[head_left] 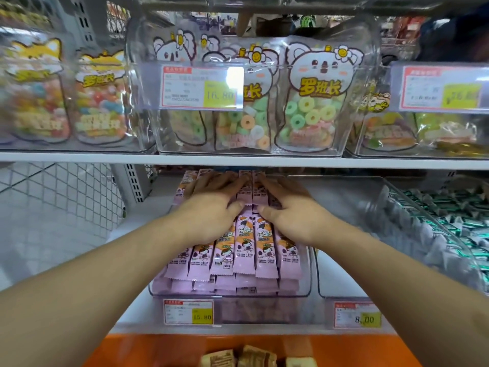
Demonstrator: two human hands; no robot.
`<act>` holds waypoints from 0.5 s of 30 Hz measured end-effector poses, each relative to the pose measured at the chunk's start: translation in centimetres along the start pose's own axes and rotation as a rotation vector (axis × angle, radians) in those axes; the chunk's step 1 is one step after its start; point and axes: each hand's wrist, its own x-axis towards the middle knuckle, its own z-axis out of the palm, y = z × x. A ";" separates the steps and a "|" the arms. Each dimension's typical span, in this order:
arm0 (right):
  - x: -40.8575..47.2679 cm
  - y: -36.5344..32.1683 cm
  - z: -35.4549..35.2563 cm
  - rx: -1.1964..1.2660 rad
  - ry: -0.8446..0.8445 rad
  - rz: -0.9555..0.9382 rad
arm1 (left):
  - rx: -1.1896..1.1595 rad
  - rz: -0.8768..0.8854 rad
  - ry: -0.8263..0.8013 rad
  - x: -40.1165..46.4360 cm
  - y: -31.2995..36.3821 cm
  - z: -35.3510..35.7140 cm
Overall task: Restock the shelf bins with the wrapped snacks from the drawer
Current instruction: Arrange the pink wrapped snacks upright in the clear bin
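Shop shelving: both hands, left (211,205) and right (288,207), press flat, fingers straight, on pink snack bars (243,250) nearly filling the clear bin (230,294); restocking appears well advanced.

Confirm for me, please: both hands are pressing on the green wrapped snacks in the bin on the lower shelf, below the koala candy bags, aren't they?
Not quite: the snacks under the hands are pink, not green. The head view shows the left hand and right hand resting flat on pink wrapped snacks in the clear bin on the lower shelf, below the koala candy bags.
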 end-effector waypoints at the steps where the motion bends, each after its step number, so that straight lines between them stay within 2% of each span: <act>1: -0.2 0.0 -0.1 0.008 -0.002 0.002 | -0.016 -0.007 -0.008 -0.3 0.1 -0.1; 10: -8.3 -3.5 -2.8 0.044 0.022 -0.027 | -0.124 -0.024 0.048 -8.7 1.5 -2.1; 15: -15.1 -6.4 -1.8 0.112 0.025 -0.152 | -0.268 0.030 0.164 -16.5 1.8 -2.6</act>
